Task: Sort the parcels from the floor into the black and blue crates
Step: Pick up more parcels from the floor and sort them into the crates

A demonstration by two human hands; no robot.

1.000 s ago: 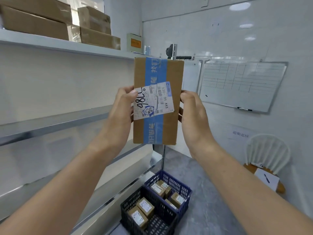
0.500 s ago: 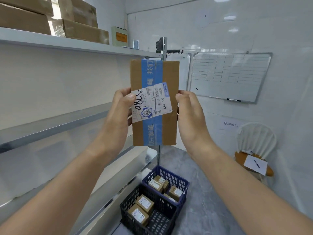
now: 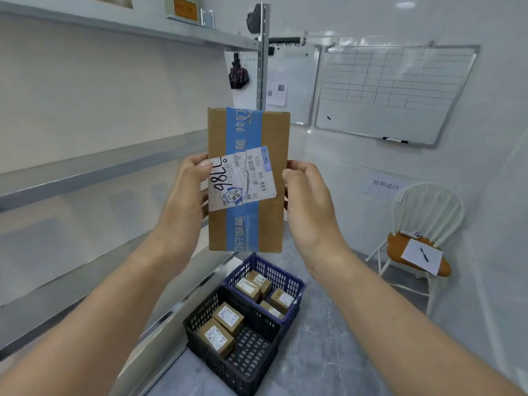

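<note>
I hold a flat brown cardboard parcel (image 3: 275,138) upright in front of me, blue tape down its middle and a white label marked 786 across it. My left hand (image 3: 185,201) grips its left edge, thumb on the label. My right hand (image 3: 310,207) grips the right edge. On the floor below stand the black crate (image 3: 251,364), nearer, with two small boxes inside, and the blue crate (image 3: 283,275) behind it, holding several small boxes.
Metal shelves (image 3: 94,167) run along the left wall. A gridded whiteboard (image 3: 394,92) hangs on the far wall. A white chair (image 3: 425,212) with paper and a pen on its seat stands at right. Grey floor (image 3: 320,352) lies right of the crates.
The view has tilted downward, so the parcel and both hands sit lower in the frame. The upper shelf boxes have left the view. Both hands keep their grip.
</note>
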